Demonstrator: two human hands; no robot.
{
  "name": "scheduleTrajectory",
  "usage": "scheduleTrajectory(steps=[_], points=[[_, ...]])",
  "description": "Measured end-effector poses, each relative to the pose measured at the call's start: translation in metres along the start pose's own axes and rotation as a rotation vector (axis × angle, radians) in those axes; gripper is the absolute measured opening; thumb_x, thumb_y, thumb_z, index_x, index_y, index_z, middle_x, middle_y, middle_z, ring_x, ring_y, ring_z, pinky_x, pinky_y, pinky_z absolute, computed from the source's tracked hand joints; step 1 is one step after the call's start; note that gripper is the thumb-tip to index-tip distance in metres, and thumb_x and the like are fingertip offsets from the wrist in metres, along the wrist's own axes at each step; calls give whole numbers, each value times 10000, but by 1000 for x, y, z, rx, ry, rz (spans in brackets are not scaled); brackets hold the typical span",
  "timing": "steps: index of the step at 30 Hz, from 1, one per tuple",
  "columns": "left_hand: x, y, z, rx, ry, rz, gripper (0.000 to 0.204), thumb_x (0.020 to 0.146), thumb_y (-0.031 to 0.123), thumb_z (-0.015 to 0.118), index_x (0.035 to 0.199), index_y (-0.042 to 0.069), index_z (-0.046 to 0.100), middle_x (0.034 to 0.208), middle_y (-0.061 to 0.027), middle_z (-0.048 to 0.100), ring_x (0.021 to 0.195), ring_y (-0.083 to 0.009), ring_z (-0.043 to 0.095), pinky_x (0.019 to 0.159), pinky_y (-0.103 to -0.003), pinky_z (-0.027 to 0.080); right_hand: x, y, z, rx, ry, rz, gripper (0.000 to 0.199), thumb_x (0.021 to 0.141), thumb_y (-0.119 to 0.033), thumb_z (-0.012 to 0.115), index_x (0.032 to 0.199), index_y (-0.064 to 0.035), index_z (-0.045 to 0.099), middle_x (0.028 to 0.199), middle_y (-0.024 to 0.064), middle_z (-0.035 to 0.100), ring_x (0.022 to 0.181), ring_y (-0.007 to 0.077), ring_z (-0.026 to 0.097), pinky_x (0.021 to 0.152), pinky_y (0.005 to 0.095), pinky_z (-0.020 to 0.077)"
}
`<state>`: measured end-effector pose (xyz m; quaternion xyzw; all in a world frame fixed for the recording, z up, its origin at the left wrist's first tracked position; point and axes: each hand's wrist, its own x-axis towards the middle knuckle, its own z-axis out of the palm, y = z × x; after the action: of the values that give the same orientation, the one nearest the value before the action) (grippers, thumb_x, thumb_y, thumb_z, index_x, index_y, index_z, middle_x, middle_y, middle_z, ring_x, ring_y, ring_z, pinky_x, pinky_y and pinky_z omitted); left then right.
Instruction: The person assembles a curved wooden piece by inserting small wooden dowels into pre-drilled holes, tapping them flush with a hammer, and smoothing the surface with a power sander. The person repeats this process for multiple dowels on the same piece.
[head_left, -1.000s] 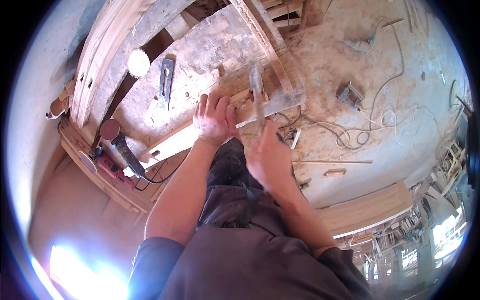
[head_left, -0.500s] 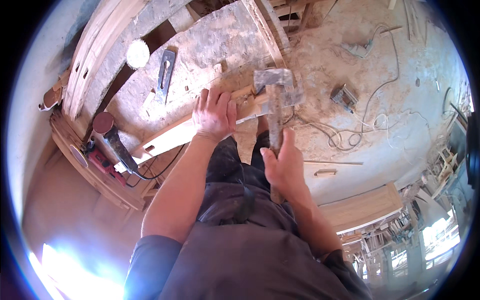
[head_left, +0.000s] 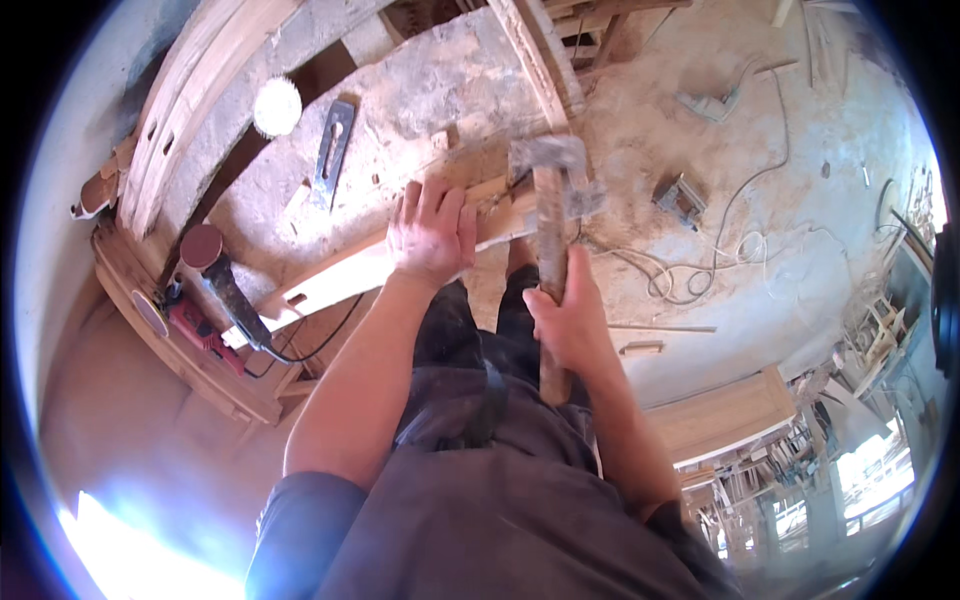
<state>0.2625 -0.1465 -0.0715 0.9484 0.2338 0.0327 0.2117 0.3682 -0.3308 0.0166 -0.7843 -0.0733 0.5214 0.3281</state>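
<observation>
- Left hand (head_left: 432, 235): fingers spread, palm pressed flat on pale wooden board (head_left: 385, 265) lying across dusty workbench (head_left: 440, 90).
- Right hand (head_left: 572, 320): fist closed round wooden handle of hammer (head_left: 549, 215); metal head blurred, just above right end of board, beside left fingertips.
- Contact between hammer head and board: cannot tell, blur.
- Judgement for good strike: keep palm weight on board against bounce; keep fingers back from strike spot; grip low on handle, face square to wood.
- Risk: head very near left fingers; glancing blow possible.
- Count: one hammer, one board under hand, two hands.
- Also on bench: one flat metal blade (head_left: 333, 150), one round white disc (head_left: 277, 107).
- Left edge of bench: one power sander (head_left: 215, 275) with red body alongside, black cord trailing.
- Floor: sawdust, loose white cable (head_left: 700, 270), one small grey tool (head_left: 682, 196).
</observation>
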Motion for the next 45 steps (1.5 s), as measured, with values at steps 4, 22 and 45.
scheduleTrajectory(steps=[4,22,45], points=[[-2,-2,2,-12,28,29,155,872,183,643,962,61,679,981,-114,601,877,-344,577,750,-464,525,-11,-5,-11,191,-27,73,487,898,-52,635,1324,0,404,859,339,638,757,547,635,660,577,502],[-2,4,-1,-12,33,28,140,841,116,617,958,60,669,952,-145,612,851,-370,575,726,-470,512,-12,13,2,-193,63,-157,535,924,-112,630,1368,4,353,865,317,660,793,548,640,692,611,488],[-1,3,0,17,-1,28,175,845,98,624,1001,51,689,1000,-147,644,884,-370,607,755,-463,530,1,10,7,-287,82,-192,410,889,-68,646,1193,8,382,766,256,653,727,493,652,655,567,501]])
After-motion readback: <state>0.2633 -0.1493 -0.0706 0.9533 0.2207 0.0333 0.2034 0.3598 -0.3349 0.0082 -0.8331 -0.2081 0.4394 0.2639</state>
